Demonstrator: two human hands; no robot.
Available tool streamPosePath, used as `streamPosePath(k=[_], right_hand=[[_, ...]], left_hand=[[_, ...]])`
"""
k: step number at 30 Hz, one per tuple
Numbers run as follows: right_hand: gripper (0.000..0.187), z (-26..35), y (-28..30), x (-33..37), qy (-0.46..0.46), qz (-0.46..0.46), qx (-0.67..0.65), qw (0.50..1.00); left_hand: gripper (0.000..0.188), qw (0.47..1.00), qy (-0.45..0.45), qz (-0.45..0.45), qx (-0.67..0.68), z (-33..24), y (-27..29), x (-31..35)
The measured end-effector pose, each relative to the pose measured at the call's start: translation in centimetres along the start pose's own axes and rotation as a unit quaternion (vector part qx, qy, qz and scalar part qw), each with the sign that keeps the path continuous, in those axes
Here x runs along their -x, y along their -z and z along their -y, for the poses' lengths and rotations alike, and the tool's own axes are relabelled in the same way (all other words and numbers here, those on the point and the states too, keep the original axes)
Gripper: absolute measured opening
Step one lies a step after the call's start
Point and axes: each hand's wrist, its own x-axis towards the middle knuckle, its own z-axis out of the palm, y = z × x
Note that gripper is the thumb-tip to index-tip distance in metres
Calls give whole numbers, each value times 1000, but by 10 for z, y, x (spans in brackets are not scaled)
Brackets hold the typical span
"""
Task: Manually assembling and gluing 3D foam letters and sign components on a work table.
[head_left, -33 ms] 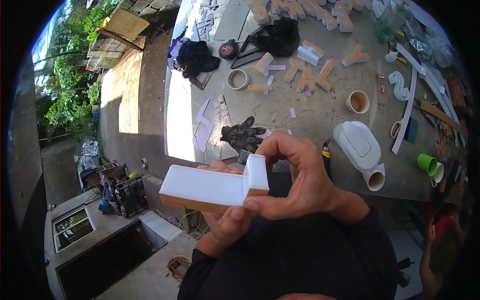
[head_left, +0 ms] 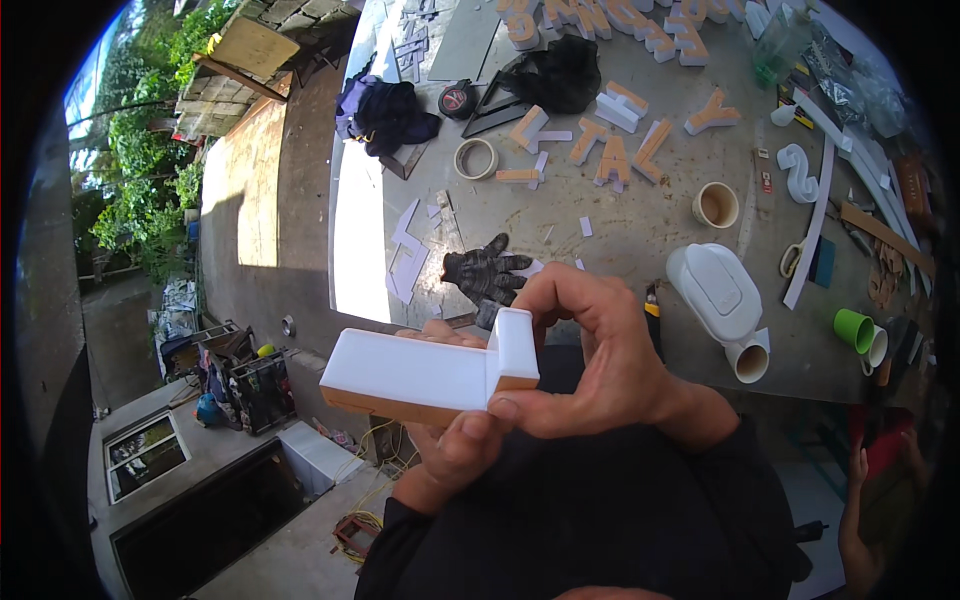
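Note:
A white block letter (head_left: 410, 368) with an orange-brown face along its lower side is held up above my lap, in front of the table edge. It has a long arm toward the left and a short upright arm at its right end. My left hand (head_left: 455, 452) supports it from beneath, thumb at the lower edge and fingers partly hidden behind it. My right hand (head_left: 605, 355) pinches the short arm, thumb at its bottom corner and index finger curled over its top. Just beyond lies a black work glove (head_left: 487, 270) on the table.
Across the grey table (head_left: 600, 245) lie more block letters (head_left: 612, 160), a tape roll (head_left: 475, 158), a tape measure (head_left: 457, 100) and a dark cloth (head_left: 385, 115). To the right stand a cup (head_left: 715, 204), a white lidded container (head_left: 715, 290) and a green mug (head_left: 853, 328). Another person's arm (head_left: 856, 530) shows at lower right.

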Motion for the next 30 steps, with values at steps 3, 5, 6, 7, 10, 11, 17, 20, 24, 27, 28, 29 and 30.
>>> streamPosePath(k=[3,5,6,7,10,11,17,20,24,27,28,29,30], right_hand=[[46,-5,2,1,-17,3,0,1000],[46,-11,4,2,-28,11,2,1000],[46,-15,7,3,-33,12,2,999],[45,-21,10,3,-36,14,5,999],[48,-36,21,9,-65,30,-50,996],[48,-43,25,12,-75,27,-83,993],[63,-81,38,24,-101,83,-213,968],[64,-88,39,32,-111,75,-237,962],[65,-90,39,38,-104,65,-250,961],[66,-94,35,42,-88,59,-252,962],[67,-96,33,43,-83,49,-257,962],[67,-98,31,45,-81,50,-252,963],[67,-100,29,47,-85,44,-267,959]], left_hand=[[49,1000,-10,13,-20,2,1,-3],[45,997,-33,9,-71,5,3,-5],[44,996,-49,10,-70,6,4,-5],[48,994,-19,11,-109,7,6,-4],[49,983,-17,18,-182,16,11,-5],[46,975,-32,28,-217,20,12,-6],[60,945,-71,70,-312,37,16,-12],[59,946,-135,41,-292,39,13,-9],[59,952,-114,45,-281,37,10,-3],[59,953,-120,45,-273,38,8,0],[59,950,-130,43,-279,37,7,0],[59,947,-138,43,-286,36,8,1],[62,948,-122,43,-290,35,8,1]])
